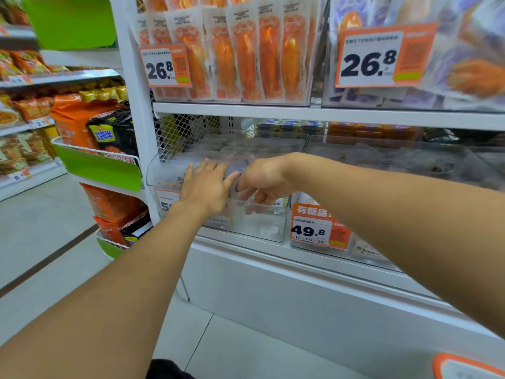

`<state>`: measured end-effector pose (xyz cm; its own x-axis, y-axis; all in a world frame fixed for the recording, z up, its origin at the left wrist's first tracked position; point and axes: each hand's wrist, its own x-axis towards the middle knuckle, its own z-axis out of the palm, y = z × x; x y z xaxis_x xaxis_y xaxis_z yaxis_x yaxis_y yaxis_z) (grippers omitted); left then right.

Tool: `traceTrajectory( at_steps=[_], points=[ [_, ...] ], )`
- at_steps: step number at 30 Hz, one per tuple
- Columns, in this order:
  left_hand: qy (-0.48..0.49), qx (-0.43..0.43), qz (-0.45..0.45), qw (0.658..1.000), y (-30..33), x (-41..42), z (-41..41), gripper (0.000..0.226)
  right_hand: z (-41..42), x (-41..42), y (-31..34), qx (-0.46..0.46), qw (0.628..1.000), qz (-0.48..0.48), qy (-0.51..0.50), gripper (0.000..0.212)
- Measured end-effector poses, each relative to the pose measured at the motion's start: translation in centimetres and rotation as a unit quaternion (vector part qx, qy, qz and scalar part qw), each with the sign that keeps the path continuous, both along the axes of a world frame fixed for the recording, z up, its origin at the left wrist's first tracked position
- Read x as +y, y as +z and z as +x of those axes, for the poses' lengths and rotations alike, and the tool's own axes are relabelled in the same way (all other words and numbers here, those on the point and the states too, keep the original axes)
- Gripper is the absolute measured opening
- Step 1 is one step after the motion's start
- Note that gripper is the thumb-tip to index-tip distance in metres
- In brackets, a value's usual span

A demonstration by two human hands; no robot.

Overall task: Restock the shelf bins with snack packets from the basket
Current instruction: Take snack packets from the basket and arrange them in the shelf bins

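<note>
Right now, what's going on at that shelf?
A person is working with both bare hands at the clear bin on the lower shelf. The left hand lies flat, fingers straight, against the bin's front. The right hand reaches down into it, fingers curled; whether it holds a packet can't be seen. No basket is in view.

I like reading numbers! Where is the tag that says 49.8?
In the head view, the 49.8 price tag hangs on a clear bin's front on the lower shelf, just right of the right hand and below that forearm.
</note>
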<state>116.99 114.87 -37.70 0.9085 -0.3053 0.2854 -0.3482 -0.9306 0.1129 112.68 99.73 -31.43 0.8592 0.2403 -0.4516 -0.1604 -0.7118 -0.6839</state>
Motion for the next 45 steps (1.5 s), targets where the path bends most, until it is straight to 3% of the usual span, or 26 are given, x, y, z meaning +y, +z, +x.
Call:
traceTrajectory(
  at_steps=[3,8,15,19,23,25,28,30,32,34,35,38,41,43,45],
  points=[
    [-0.027,-0.003,-0.024,0.999,0.5,-0.7,-1.0,0.061,-1.5,-0.8,0.0,-0.126,0.987,-0.093,0.030,0.026],
    [-0.108,-0.028,-0.025,0.993,1.0,-3.2,-3.1,0.055,-5.6,-6.0,0.2,-0.325,0.943,-0.079,0.000,0.029],
    [-0.172,-0.010,-0.027,0.985,2.7,-8.5,-7.8,0.040,-12.2,-11.8,0.2,-0.369,0.919,-0.133,-0.041,0.037],
    [-0.155,-0.021,-0.027,0.987,4.8,-11.9,-10.2,0.044,-16.8,-15.9,1.0,-0.392,0.905,-0.151,-0.065,0.034],
    [-0.227,-0.003,-0.057,0.972,6.1,-15.6,-12.6,0.049,-19.9,-21.5,1.7,-0.347,0.898,-0.252,-0.102,0.037],
    [-0.261,0.036,-0.013,0.965,5.7,-18.1,-13.3,0.054,-20.6,-23.6,1.1,-0.292,0.903,-0.300,-0.096,0.037],
    [-0.207,0.098,0.083,0.970,5.2,-20.7,-12.3,0.067,-20.1,-25.5,0.0,-0.254,0.900,-0.346,-0.074,0.032],
    [-0.183,0.162,0.083,0.966,5.4,-21.4,-10.8,0.074,-19.0,-25.7,0.1,-0.265,0.891,-0.361,-0.079,0.019],
    [-0.179,0.200,0.087,0.959,5.3,-22.0,-9.7,0.075,-17.4,-25.4,-0.2,-0.272,0.876,-0.392,-0.073,0.045],
    [-0.173,0.176,0.094,0.965,5.2,-22.7,-9.4,0.076,-15.9,-24.6,-0.8,-0.252,0.870,-0.422,-0.053,0.084],
    [-0.165,0.151,0.096,0.970,5.2,-23.1,-9.4,0.080,-15.2,-24.3,-1.2,-0.232,0.876,-0.420,-0.050,0.094],
    [-0.129,0.129,0.100,0.978,4.7,-23.4,-9.4,0.094,-13.6,-23.8,-1.6,-0.191,0.882,-0.428,-0.048,0.091],
    [-0.128,0.197,0.110,0.966,3.8,-22.9,-8.1,0.101,-13.2,-23.6,-2.1,-0.215,0.861,-0.456,-0.062,0.081],
    [-0.135,0.212,0.112,0.961,3.5,-22.7,-7.6,0.109,-13.4,-23.8,-1.3,-0.181,0.883,-0.430,-0.049,0.082],
    [-0.139,0.211,0.114,0.961,3.3,-22.7,-7.6,0.100,-13.7,-24.9,0.7,-0.141,0.921,-0.358,-0.052,0.085]
  ],
)
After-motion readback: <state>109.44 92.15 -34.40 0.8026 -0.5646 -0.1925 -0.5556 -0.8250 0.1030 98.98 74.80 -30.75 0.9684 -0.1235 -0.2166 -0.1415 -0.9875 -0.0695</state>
